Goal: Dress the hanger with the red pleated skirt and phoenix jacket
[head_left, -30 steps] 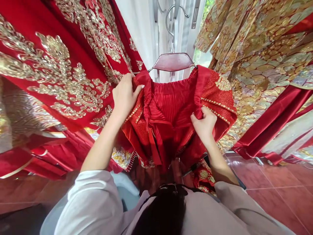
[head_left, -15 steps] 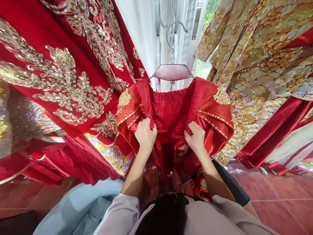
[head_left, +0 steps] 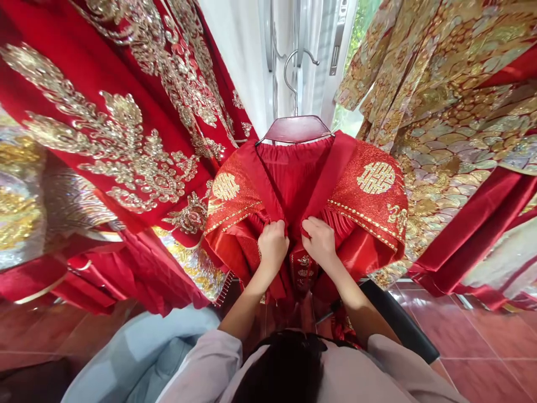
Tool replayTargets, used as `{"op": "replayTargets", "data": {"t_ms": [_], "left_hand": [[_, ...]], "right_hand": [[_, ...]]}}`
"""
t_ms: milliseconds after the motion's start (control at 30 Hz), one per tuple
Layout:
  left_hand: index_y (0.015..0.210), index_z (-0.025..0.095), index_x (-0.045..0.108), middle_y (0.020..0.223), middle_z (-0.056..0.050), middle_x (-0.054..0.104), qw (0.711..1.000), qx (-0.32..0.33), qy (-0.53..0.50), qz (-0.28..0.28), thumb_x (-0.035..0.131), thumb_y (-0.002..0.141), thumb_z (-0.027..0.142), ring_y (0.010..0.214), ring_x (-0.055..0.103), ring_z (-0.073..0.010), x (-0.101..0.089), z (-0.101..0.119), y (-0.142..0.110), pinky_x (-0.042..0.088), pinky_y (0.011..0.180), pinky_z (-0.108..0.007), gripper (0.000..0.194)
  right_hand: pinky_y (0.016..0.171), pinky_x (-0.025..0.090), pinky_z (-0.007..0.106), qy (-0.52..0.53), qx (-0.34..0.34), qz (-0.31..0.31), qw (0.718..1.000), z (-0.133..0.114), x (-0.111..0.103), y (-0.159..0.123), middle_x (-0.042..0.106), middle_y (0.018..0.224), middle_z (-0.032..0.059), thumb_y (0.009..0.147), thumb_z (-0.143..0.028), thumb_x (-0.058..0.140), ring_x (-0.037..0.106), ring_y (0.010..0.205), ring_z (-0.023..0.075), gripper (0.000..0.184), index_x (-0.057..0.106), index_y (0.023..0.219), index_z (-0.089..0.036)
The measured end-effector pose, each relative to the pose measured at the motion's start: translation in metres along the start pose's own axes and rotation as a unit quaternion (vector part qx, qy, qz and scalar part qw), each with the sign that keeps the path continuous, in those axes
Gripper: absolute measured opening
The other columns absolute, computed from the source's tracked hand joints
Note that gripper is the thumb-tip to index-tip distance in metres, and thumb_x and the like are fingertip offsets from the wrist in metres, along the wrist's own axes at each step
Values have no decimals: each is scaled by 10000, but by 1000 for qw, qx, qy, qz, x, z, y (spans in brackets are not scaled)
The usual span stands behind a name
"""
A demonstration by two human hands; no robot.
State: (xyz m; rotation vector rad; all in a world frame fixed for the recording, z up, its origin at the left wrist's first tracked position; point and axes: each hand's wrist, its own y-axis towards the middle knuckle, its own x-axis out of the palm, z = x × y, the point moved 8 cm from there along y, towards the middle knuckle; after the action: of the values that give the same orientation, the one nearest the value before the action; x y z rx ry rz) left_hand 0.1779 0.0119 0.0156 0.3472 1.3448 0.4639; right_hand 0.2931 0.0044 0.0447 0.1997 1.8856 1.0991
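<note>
One red jacket (head_left: pixel 354 168) hung on a hanger (head_left: pixel 297 130) directly before the person, its shoulders spread, apparently because the hanger bore them. The left hand (head_left: pixel 274 244) was clenched on one front edge below the collar (head_left: pixel 325 179), the right hand (head_left: pixel 319 242) on the opposite edge; the two were near each other but apart. This matched grip appeared to keep both edges close and roughly level, so that the collar formed a V. The hook (head_left: pixel 295 99) stood above; what supported it could not be determined. A beaded gown (head_left: pixel 138 112) hung to the left and a gold garment (head_left: pixel 453 112) to the right, leaving the front accessible.
</note>
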Motion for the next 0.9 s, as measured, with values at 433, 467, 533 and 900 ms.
{"op": "replayTargets", "data": {"t_ms": [433, 467, 533, 900], "left_hand": [[584, 202, 227, 526, 77, 214, 897, 17, -401, 186, 550, 805, 148, 472, 238, -78, -82, -6, -45, 235, 479, -214, 395], [586, 201, 229, 529, 76, 212, 898, 17, -397, 189, 550, 803, 142, 476, 237, -79, -91, -5, -49, 236, 480, -213, 392], [598, 203, 233, 538, 73, 229, 909, 29, -375, 178, 554, 799, 141, 486, 264, -83, -104, 1, -52, 249, 489, -214, 384], [809, 201, 444, 796, -28, 549, 956, 113, -271, -8, 506, 804, 113, 793, 542, -184, -53, 24, -25, 436, 707, -286, 108]], "right_hand": [[557, 356, 235, 80, 121, 164, 976, 19, -46, -23, 407, 613, -25, 778, -149, 512, 419, 569, 108, 204, 359, 651, -198], [575, 391, 234, 84, 127, 215, 965, 13, -57, -29, 447, 655, -19, 793, -167, 539, 458, 600, 111, 147, 418, 715, -198], [648, 462, 250, 103, 124, 295, 942, -2, -77, -39, 534, 812, 18, 802, -203, 598, 541, 726, 132, 166, 500, 936, -197], [772, 487, 266, 292, 87, -14, 952, -11, -22, 1, 594, 914, 68, 899, -368, 513, 577, 845, 147, 302, 625, 1072, -147]]}}
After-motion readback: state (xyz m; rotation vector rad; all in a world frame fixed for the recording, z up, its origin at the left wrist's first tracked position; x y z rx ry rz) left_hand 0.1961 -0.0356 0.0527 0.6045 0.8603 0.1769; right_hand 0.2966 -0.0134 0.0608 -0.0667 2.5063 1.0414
